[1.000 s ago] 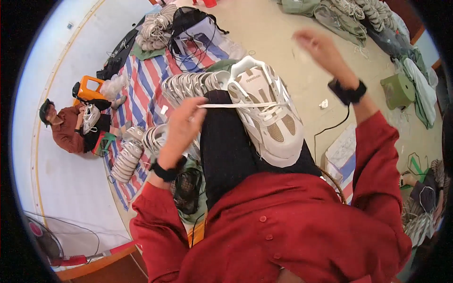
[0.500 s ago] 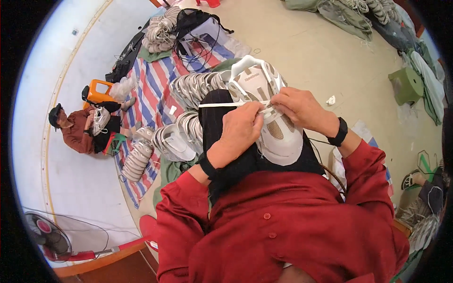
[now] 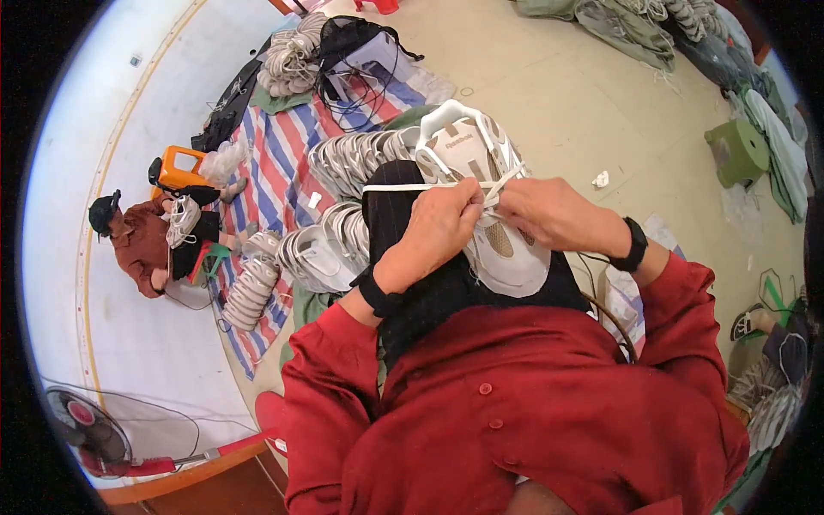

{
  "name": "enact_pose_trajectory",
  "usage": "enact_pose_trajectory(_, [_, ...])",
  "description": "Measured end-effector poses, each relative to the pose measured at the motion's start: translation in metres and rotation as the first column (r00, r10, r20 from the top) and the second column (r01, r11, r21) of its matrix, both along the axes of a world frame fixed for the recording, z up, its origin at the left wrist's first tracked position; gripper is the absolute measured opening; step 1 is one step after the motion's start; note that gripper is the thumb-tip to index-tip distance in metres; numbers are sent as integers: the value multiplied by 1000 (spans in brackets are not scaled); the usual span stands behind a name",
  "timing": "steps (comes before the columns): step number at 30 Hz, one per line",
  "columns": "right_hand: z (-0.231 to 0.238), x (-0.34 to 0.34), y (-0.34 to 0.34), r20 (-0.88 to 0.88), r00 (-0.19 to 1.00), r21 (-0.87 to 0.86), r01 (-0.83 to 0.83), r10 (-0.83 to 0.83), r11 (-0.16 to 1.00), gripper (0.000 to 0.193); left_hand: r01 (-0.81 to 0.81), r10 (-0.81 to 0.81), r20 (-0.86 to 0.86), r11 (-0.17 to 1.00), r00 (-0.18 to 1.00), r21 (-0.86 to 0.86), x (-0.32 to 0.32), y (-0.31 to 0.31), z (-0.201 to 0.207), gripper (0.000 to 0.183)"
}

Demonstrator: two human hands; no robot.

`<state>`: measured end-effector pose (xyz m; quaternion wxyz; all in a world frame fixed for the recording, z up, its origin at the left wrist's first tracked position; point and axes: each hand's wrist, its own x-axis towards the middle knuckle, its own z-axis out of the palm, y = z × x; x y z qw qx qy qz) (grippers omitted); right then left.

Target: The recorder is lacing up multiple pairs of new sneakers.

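Observation:
A white shoe upper (image 3: 515,273) with beige mesh panels lies across my lap, its toe toward me. My left hand (image 3: 444,219) is closed in a pinch on the white shoelace (image 3: 399,187), whose loose end stretches left over my dark trouser leg. On the other side of the lacing, my right hand (image 3: 554,212) is closed on the lace too, its fingertips partly hidden. A strand of lace crosses upward between the two hands. Both hands rest close against the lacing area of the upper.
Rows of shoe uppers (image 3: 360,154) lie left of my knees on a striped sheet (image 3: 266,154). A co-worker (image 3: 142,245) sits at the left holding another upper. A green stool (image 3: 738,153) stands at right, a fan (image 3: 86,425) at lower left.
My right hand has shifted slightly right and turned, and a lace strand now rises across the other near its fingers. My left hand moved a little right. The co-worker's arm has lowered.

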<state>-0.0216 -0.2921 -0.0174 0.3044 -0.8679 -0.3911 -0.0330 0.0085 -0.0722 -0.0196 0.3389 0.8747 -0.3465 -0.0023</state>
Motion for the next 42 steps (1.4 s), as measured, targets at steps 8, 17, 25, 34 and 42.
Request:
enact_pose_trajectory(8, [6,-9,7,63,998,-10,32,-31,999,15,32,-27,99,998,995,-49,-9,-4,0,7])
enact_pose_trajectory(17, [0,-38,-51,-63,966,34,251,-249,967,14,-21,3,-198,996,980,-87,-37,43,14,22])
enact_pose_trajectory(25, [-64,-160,-210,40,705,-86,709,-708,700,10,-435,451,17,850,892,299,-104,304,6,17])
enact_pose_trajectory(34, [-79,-176,-257,-209,546,16,831,-811,556,11,-419,406,171,665,898,618,-145,273,40,12])
enact_pose_trajectory(42, [50,-185,-225,-370,745,598,649,-556,471,23,-532,425,-383,812,820,-240,-190,250,141,15])
